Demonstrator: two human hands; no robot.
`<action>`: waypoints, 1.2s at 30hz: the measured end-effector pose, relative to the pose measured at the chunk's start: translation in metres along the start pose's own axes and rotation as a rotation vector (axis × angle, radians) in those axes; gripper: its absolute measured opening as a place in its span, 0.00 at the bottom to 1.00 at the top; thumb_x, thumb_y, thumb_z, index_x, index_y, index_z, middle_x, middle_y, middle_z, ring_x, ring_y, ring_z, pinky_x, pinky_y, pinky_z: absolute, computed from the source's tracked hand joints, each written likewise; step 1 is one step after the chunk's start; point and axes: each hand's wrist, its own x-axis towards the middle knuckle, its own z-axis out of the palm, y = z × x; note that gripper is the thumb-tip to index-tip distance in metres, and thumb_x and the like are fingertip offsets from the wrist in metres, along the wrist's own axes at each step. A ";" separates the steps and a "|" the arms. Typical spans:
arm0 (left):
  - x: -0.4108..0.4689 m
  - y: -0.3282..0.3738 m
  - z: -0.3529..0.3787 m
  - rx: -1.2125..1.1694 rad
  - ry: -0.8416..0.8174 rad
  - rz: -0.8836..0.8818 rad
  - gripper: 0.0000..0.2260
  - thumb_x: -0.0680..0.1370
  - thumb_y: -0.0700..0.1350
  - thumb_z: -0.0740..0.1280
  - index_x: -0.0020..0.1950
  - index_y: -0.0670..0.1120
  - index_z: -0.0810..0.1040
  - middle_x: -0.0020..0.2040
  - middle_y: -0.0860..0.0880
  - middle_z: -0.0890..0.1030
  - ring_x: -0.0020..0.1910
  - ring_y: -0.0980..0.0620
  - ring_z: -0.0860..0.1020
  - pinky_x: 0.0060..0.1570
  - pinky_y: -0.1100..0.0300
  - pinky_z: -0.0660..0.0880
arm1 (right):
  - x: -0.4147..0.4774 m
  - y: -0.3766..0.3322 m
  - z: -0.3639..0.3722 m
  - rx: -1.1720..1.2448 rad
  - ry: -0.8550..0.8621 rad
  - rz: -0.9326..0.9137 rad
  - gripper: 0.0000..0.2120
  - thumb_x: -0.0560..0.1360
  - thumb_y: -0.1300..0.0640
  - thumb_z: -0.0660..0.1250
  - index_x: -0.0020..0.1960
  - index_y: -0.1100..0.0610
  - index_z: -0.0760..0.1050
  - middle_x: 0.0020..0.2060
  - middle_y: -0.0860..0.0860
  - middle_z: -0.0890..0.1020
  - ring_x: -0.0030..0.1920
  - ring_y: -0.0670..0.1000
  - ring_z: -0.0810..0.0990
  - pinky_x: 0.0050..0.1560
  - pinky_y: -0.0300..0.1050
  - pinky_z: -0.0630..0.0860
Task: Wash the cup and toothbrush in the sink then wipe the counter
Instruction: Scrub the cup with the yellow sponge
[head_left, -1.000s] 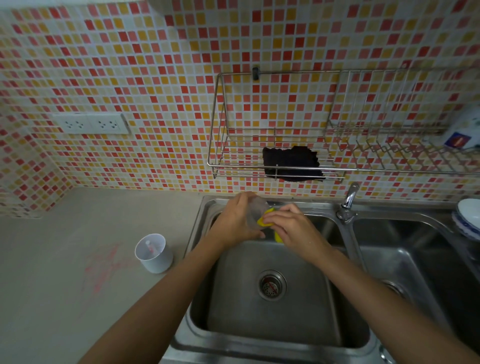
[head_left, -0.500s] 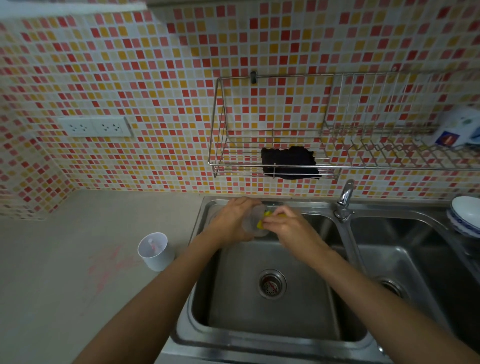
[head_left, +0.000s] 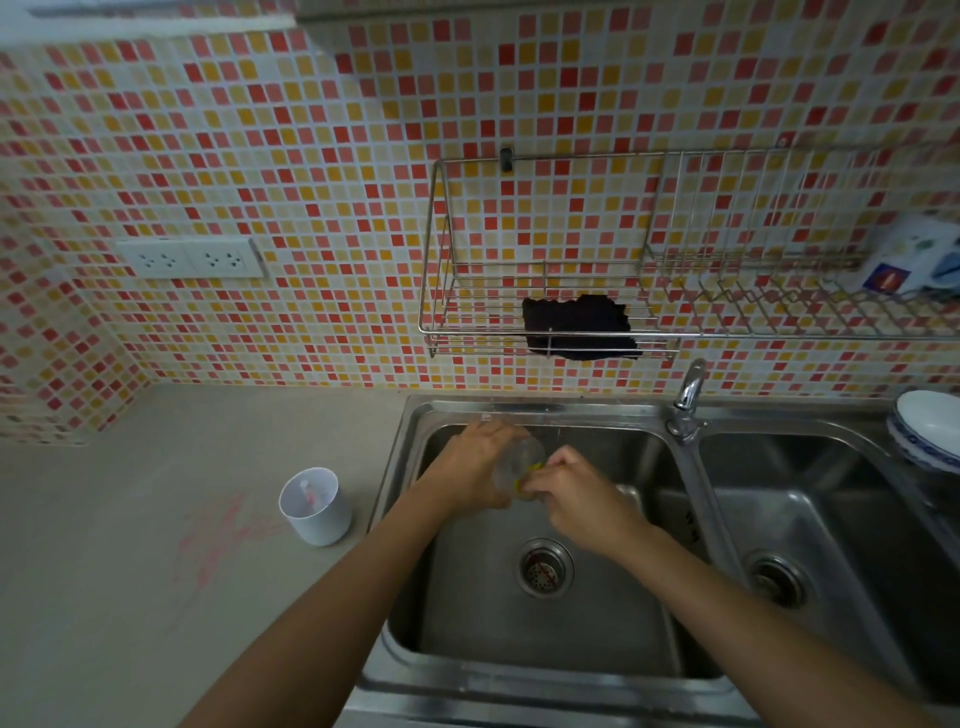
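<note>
Both my hands are over the left basin of the steel sink (head_left: 405, 525), toward its 12 o'clock wall. My left hand (head_left: 475, 467) wraps its fingers (head_left: 491, 431) closed around a clear cup (head_left: 519, 465), holding it on its side with the mouth turned to 3 o'clock. My right hand (head_left: 576, 493) meets it from that side, fingertips pinched shut on something small and yellow (head_left: 524, 480) at the cup's mouth; most of it is hidden by my hand, so I cannot tell what it is.

The basin's drain (head_left: 545, 566) lies at 6 o'clock from my hands. The tap (head_left: 688, 395) stands on the divider at 2 o'clock, and the second basin lies beyond it at 3 o'clock.

On the counter (head_left: 130, 597), at 9 o'clock from the cup and just beside the sink's rim, a white cup (head_left: 314, 506) stands upright with something pinkish (head_left: 307, 491) inside; it is too small to name. Pink smears (head_left: 223, 530) mark the counter just at 9 o'clock of that cup.

On the tiled wall at 12 o'clock hangs a wire rack (head_left: 550, 291) with a dark cloth (head_left: 576, 327) draped on it. A blue-rimmed white bowl (head_left: 930, 431) sits at the far 3 o'clock edge.
</note>
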 end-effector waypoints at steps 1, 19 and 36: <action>-0.002 -0.002 0.003 -0.017 -0.021 -0.014 0.40 0.63 0.50 0.78 0.72 0.52 0.65 0.69 0.51 0.71 0.67 0.48 0.68 0.65 0.46 0.69 | 0.000 -0.001 0.002 0.049 -0.043 0.044 0.15 0.73 0.62 0.67 0.57 0.49 0.81 0.49 0.49 0.80 0.51 0.47 0.71 0.53 0.39 0.71; -0.005 -0.035 -0.016 -0.203 -0.085 -0.005 0.41 0.64 0.45 0.79 0.74 0.48 0.65 0.71 0.49 0.69 0.70 0.49 0.66 0.70 0.56 0.63 | 0.020 -0.025 -0.010 -0.145 0.148 -0.127 0.26 0.55 0.71 0.78 0.51 0.53 0.83 0.46 0.49 0.84 0.45 0.55 0.80 0.40 0.49 0.80; -0.027 -0.082 -0.023 -0.366 0.054 -0.061 0.40 0.63 0.50 0.78 0.72 0.53 0.67 0.70 0.51 0.71 0.69 0.49 0.68 0.66 0.46 0.71 | 0.020 -0.066 0.002 0.239 0.413 0.366 0.07 0.73 0.60 0.71 0.51 0.56 0.81 0.47 0.50 0.84 0.46 0.49 0.79 0.49 0.50 0.78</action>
